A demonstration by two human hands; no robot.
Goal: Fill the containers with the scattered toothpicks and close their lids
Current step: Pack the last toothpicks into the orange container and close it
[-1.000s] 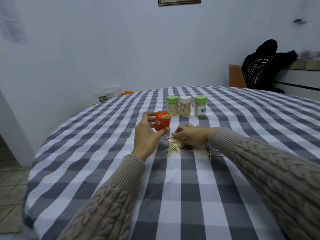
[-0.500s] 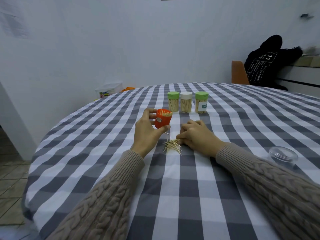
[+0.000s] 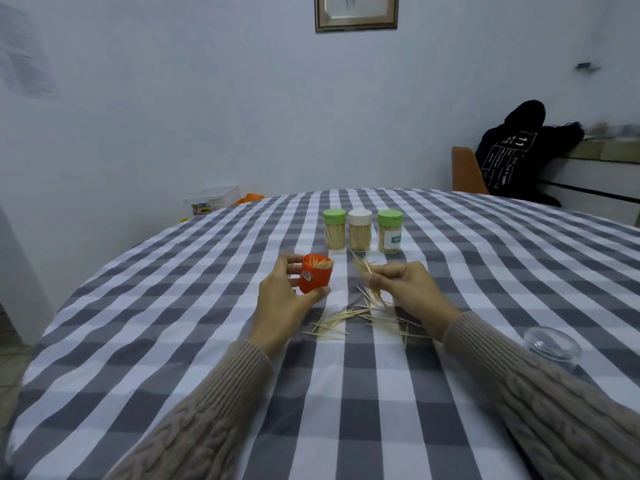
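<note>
— On the checked grey-and-white tablecloth point(image 3: 214, 341), what's held?
— Left hand point(image 3: 280, 299) grips the open orange plastic container point(image 3: 314, 278); right hand point(image 3: 405, 289) pinches a bunch of wooden toothpicks point(image 3: 367, 278). More loose toothpicks point(image 3: 346, 318) lie below, between them.

Cool, even, bluish light fills the room, perhaps from overhead, since shadows on the worktop point(image 3: 346, 393) are faint and soft. No glare. The wide lens bends the worktop rim and stretches the sleeves at the bottom corners. The right hand point(image 3: 405, 289) and the far-right edge are smeared with motion blur.
</note>
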